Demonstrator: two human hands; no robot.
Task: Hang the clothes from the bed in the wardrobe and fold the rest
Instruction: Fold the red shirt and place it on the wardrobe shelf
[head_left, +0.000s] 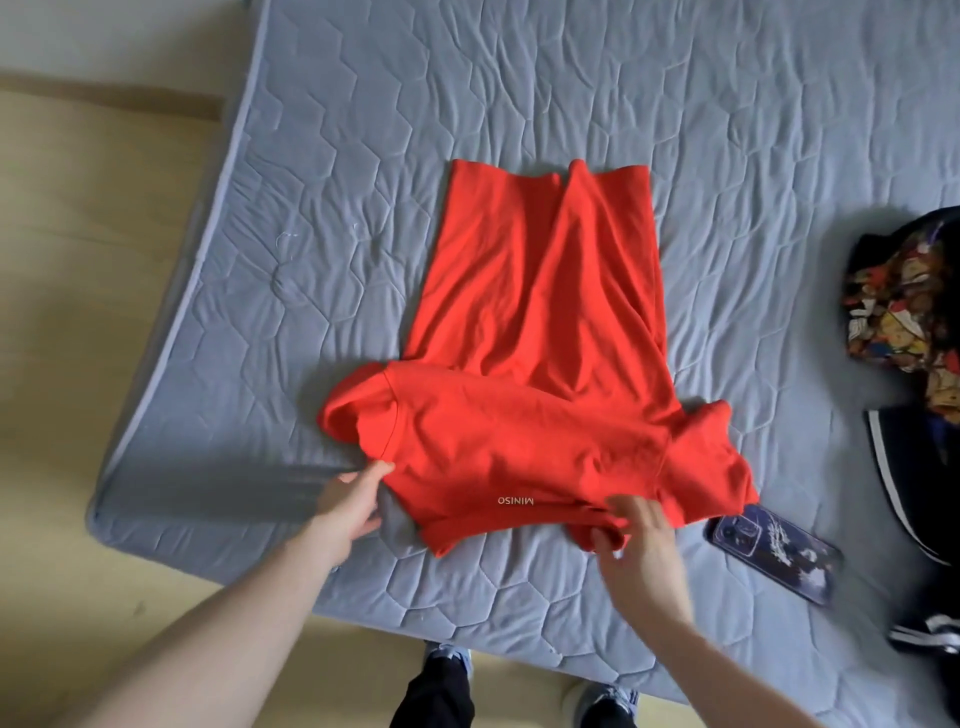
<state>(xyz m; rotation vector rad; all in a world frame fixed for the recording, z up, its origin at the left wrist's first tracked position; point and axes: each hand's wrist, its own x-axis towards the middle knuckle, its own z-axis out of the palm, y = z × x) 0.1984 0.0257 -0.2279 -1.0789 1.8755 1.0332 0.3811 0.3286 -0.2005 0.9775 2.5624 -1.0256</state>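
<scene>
- The red cotton T-shirt (524, 374) lies spread on the grey-blue quilted mattress (571, 93) of the bed, collar end nearest the person and hem farthest, with one side already turned in toward the middle.
- The left hand (353, 501) touches the shirt's near-left edge below the sleeve, fingers (382, 467) fairly straight; whether they pinch cloth cannot be told.
- The right hand (641, 540) grips the near edge by the collar, its fingers curled into a bunched fold of red cloth.
- Risk: the bunching under the right hand may be pressed into the fold, leaving a lumpy, creased stack.
- Risk: the two sleeves lie unevenly, so a fold made now would likely come out lopsided.
- Risk: thin knit slides on the quilted surface; a pull by one hand alone could drag the whole shirt askew.
- Risk: the dark patterned phone (774, 558) rests just beside the right sleeve; a sweeping fold could catch it or nudge it toward the mattress edge.
- Risk: the heap of black and multicoloured printed clothes (904, 322) at the right lies near enough to tangle with a wide swing.
</scene>
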